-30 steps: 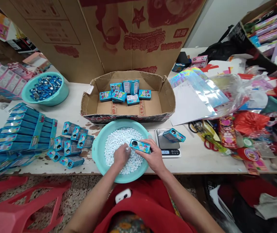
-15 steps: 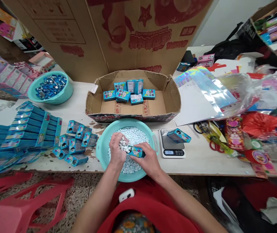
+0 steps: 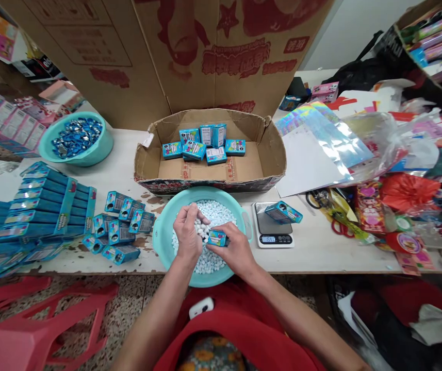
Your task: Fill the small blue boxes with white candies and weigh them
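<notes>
Over a turquoise basin (image 3: 160, 252), my left hand (image 3: 187, 232) is cupped around some white candies (image 3: 201, 227). My right hand (image 3: 235, 248) grips a small blue candy box (image 3: 217, 237), its left end close against the candies in my left hand. More loose white candies (image 3: 210, 263) lie in the basin below both hands. To the right, a kitchen scale (image 3: 275, 240) carries another blue box (image 3: 283, 212), lying tilted. Several blue boxes (image 3: 120, 232) lie on the table left of the basin.
A cut-down cardboard carton (image 3: 209, 185) behind the basin holds several blue boxes. Stacked blue boxes (image 3: 46, 206) and a bowl of blue-and-silver pieces (image 3: 77, 136) stand at left. Scissors (image 3: 342, 229), packets and plastic bags (image 3: 387, 139) crowd the right side.
My left fingers have curled further over the candies. The box in my right hand has shifted slightly and more of it is covered by my fingers. The whole view has drifted a little.
</notes>
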### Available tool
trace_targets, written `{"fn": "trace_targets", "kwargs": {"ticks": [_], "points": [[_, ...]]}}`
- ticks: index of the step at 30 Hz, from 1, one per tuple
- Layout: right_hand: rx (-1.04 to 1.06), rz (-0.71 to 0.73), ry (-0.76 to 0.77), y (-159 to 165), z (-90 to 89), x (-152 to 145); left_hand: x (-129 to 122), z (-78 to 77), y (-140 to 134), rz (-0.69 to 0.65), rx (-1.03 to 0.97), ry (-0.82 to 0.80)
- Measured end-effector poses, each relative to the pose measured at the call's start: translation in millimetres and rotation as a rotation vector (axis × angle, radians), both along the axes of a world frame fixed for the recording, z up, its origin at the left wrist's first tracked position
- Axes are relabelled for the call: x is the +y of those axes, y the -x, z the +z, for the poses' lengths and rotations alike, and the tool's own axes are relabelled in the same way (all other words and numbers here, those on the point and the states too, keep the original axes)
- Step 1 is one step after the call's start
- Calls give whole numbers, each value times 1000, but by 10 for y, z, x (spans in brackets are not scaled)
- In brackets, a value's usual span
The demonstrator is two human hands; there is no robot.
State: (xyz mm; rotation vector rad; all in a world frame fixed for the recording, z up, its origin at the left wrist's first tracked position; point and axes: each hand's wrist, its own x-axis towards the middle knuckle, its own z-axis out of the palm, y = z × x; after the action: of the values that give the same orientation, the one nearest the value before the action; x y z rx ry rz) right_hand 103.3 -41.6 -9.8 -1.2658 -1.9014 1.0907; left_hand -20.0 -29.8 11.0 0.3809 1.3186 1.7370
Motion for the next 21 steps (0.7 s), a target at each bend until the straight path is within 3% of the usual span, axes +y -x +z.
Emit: {"fn": "trace_targets", "kwargs": {"ticks": [21], "points": [[93, -46, -5, -106, 137, 18, 9, 198, -135, -96, 31, -33]]}}
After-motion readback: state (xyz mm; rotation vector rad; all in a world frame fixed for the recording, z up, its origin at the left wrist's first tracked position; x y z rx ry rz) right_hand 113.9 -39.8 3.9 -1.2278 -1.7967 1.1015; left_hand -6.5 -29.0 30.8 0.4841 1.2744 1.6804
